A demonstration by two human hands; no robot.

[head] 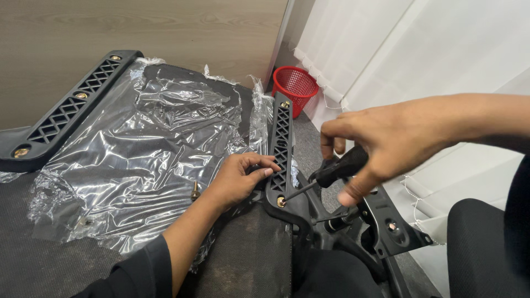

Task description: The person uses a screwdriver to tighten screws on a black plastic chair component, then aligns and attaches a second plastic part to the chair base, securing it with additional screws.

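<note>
Near the seat's right edge, my right hand [386, 140] is wrapped tight around a black-handled screwdriver [331, 172], its tip in the brass screw [281, 202] at the lower end of the black lattice armrest bracket [281, 149]. My left hand [240, 176] pinches that bracket. It looks stiff, light plastic; the crinkled plastic wrap [149, 143] beside it seems slippery, so I'd grip the rail.

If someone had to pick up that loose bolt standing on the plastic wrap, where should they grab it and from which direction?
Best guess: pinch the bolt by its upper shank, coming straight down from above. It stands upright on the clear plastic wrap, brass-coloured base down, so the top is free. Approach from its left side, since the left hand sits close on its right. The right hand is occupied with the screwdriver.
</note>
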